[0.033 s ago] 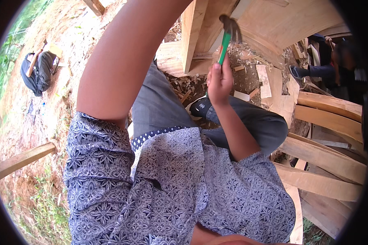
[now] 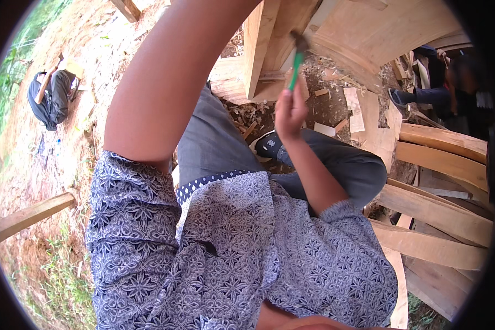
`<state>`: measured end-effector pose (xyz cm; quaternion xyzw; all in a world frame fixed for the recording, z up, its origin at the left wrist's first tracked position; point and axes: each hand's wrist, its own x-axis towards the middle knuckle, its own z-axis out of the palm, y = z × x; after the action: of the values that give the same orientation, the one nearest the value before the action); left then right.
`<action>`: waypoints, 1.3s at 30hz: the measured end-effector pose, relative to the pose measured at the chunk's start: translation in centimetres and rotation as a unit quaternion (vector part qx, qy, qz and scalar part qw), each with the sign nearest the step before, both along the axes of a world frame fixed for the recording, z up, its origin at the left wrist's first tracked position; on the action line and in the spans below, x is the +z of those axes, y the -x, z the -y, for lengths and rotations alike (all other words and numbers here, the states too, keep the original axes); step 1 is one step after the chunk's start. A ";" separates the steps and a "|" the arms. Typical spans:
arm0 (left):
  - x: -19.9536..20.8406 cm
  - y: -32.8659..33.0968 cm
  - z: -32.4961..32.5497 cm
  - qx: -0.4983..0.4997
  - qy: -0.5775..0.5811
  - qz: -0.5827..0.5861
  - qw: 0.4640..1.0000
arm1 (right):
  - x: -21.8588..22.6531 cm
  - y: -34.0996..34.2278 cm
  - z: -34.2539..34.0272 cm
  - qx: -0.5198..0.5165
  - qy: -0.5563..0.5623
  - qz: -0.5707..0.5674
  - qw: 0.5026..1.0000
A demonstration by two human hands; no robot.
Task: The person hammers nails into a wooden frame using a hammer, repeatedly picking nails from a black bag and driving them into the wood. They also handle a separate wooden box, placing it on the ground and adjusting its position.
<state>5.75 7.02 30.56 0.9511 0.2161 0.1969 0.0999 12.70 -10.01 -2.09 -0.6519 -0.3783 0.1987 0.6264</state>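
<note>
My right hand is closed around the green handle of a hammer. Its dark head, smeared by motion, is raised beside the wooden frame. Across the upper left stretches my left arm, running out past the top edge, so my left hand is hidden from view. The frame has upright boards joined to a lower crosspiece, and a broad wooden panel adjoins it on the right. I cannot make out a nail or the spot being struck.
Wood shavings and offcuts litter the ground by my shoe. Curved planks are stacked at the right. One person sits far left on a dirt slope; another person's leg shows at the right. A wooden beam juts in at left.
The hammer head has swung left and slightly down, closer to the frame's boards. My right hand has shifted a little left with it. My left arm has barely moved.
</note>
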 end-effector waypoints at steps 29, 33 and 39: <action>-1.5 -0.5 -0.2 0.044 -0.018 0.028 0.998 | -1.7 -0.3 1.3 0.066 0.248 -0.225 0.940; -0.1 -1.0 0.1 0.074 0.066 -0.036 0.994 | 1.2 0.1 0.7 0.043 0.008 -0.079 0.996; -2.0 -1.4 -1.2 0.038 -0.041 0.021 0.998 | -7.9 -1.3 0.9 0.046 0.265 -0.050 0.962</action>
<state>7.14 8.25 28.60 0.9411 0.2417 0.2292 0.0575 13.99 -10.95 -9.95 -0.7656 -0.3099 0.3532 0.4395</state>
